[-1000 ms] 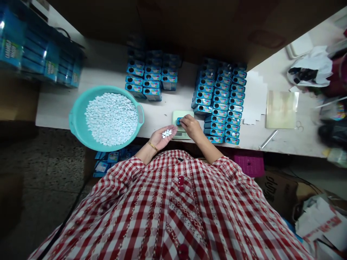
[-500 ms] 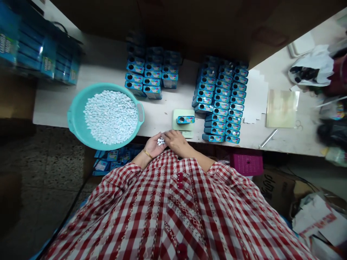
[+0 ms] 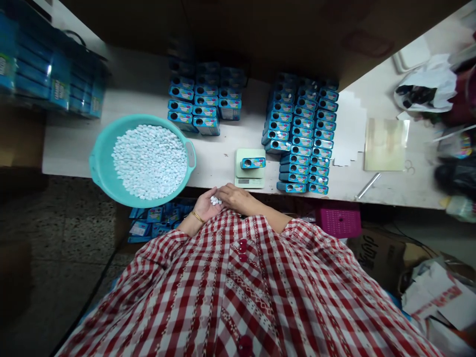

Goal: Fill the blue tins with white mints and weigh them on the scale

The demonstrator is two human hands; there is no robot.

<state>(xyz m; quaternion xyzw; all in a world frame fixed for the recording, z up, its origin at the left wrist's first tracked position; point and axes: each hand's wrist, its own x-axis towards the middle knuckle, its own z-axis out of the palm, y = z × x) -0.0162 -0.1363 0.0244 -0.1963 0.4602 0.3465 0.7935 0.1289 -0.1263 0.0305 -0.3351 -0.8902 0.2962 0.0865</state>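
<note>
Loosely, the left hand (image 3: 203, 206) cups white tablets (image 3: 214, 200) in its grip; the right hand (image 3: 237, 194) touches them, whether its grip is closed I cannot tell. The teal basin (image 3: 99, 167) holds many more.

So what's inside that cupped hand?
A few small white tablets lie in the left hand. The right hand reaches over the palm, so any others are hidden.

The tablets (image 3: 214, 200) in the left hand (image 3: 206, 204) are white, and the bangle (image 3: 197, 216) is gold. The basin (image 3: 100, 163) is teal, its heap (image 3: 148, 161) white. The boxes (image 3: 305, 134) are blue with multicoloured labels. The scale (image 3: 249, 173) is pale green, the bench (image 3: 223, 148) off-white, the shirt (image 3: 241, 287) red-and-white checked, the basket (image 3: 338, 223) magenta.
</note>
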